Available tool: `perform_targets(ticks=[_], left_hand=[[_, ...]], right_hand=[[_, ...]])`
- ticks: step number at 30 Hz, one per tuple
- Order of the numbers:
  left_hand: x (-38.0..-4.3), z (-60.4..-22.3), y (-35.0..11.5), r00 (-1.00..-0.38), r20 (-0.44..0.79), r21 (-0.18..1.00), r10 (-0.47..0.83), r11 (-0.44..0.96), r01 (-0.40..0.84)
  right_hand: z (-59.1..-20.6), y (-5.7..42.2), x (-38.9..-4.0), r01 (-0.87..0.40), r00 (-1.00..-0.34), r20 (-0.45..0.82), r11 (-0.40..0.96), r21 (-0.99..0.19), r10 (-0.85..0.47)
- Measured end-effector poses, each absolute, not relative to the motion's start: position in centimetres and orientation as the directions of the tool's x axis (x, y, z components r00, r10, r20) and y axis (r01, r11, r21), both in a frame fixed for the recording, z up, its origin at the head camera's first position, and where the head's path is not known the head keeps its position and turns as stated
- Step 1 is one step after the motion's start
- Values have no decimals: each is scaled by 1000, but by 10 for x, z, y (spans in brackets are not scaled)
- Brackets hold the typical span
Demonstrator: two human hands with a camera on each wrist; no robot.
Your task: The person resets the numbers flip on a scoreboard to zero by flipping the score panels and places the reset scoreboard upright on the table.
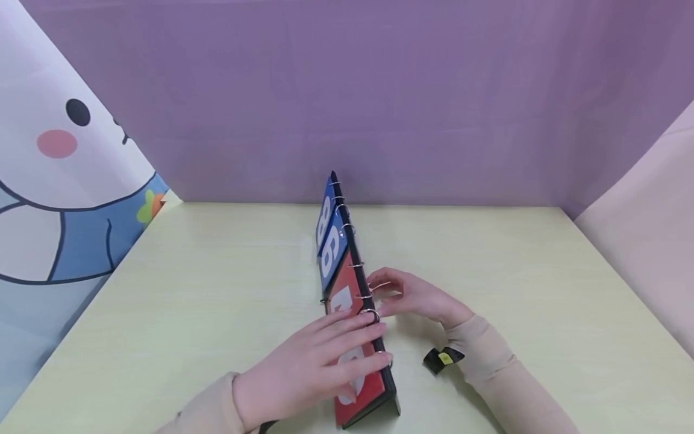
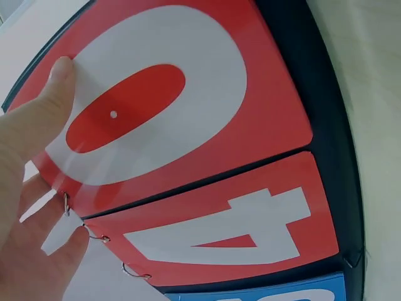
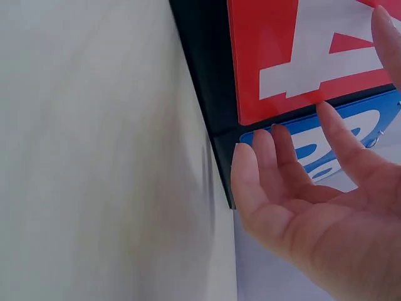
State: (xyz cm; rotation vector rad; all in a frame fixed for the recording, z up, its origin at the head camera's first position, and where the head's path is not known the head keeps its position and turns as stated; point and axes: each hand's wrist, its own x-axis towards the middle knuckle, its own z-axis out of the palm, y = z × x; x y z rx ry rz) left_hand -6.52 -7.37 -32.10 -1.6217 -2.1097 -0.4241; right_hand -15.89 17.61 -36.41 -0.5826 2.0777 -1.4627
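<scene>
Black scoreboard (image 1: 347, 277), long axis front-to-back

Below the left hand (image 1: 314, 367) and the right hand (image 1: 417, 295), a pale yellowish tabletop (image 1: 228, 271), running well out to either side of both. Beyond the hands, along the far edge, a plain purple backdrop (image 1: 434, 108), upright and faintly creased. Well out to the left of the left hand, a printed cloth (image 1: 32, 337) with a large white cartoon character (image 1: 27, 78): black oval eye (image 1: 78, 113), pink cheek (image 1: 56, 144), blue clothing (image 1: 87, 247), small orange-and-green motif (image 1: 149, 208). Well to the right of the right hand, a pale pinkish cloth (image 1: 650, 229), slanting along the side edge.
</scene>
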Motion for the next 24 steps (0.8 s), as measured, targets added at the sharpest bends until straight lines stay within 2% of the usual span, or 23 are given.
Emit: perform_targets(ticks=[10, 17, 24], left_hand=[[-64, -321, -72, -181, 570, -97, 802, 284, 954], [-63, -318, -74, -250, 483, 4, 839, 283, 959], [-61, -319, -74, -289, 450, 72, 845, 288, 955]], right_hand=[[-366, 183, -165, -76, -824, -117, 312, -947, -554], [-369, 212, -179, -11, -868, -155, 330, -944, -471], [-367, 227, -183, 30, -899, -193, 386, -922, -392]])
